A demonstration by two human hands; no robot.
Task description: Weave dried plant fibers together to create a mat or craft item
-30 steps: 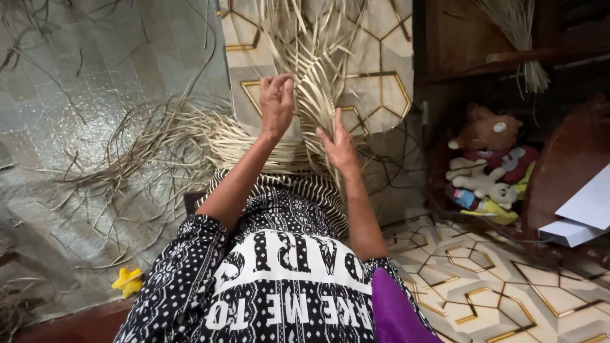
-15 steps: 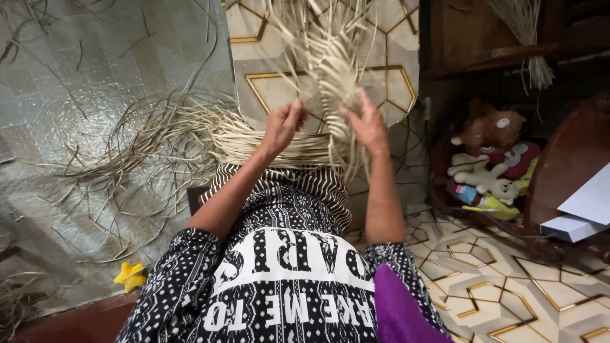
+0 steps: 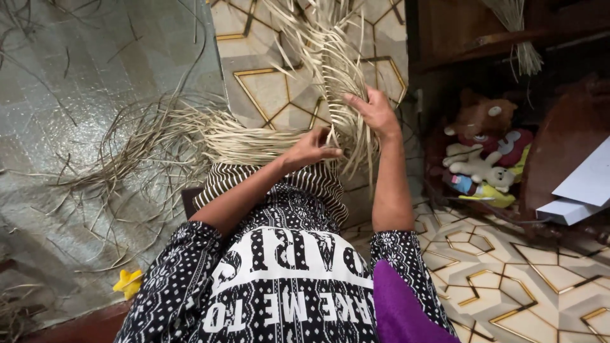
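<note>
Pinching pale dried palm strips (image 3: pixel 330 70) w/ both hands: left hand (image 3: pixel 310 149) is curled shut round a few strands at the lower end of the woven band, fingertips tucked in near the plaited edge; right hand (image 3: pixel 376 111) sits higher & to the right, fingers spread flat against the upright strips, thumb side pressing them, so a loose, half-wide hold rather than a fist. Strips rise from the hands toward the top of frame, fanning out in loose ends. Woven part bends left from the left hand into a flat plaited band (image 3: pixel 248 141) lying across the lap, then frays into a long tangle of loose strands (image 3: pixel 127 152) on the shiny grey-green mat (image 3: pixel 76 76).

Under the hands: a striped cloth (image 3: pixel 279 181) over the knees, then a black & white patterned garment w/ sleeves reaching the elbows. Purple cloth (image 3: pixel 400 305) at the bottom edge, right of centre. Small yellow star-shaped toy (image 3: pixel 128 281) on the mat edge, bottom left. Floor (image 3: pixel 508 279) is cream tile w/ gold hexagon lines. Right side: dark wooden furniture (image 3: pixel 457 32) w/ a bundle of dry fibre (image 3: pixel 518 32) hanging from a shelf; below it a heap of soft toys (image 3: pixel 483 152), brown bear on top. White flat boxes (image 3: pixel 581 190) at far right edge.
</note>
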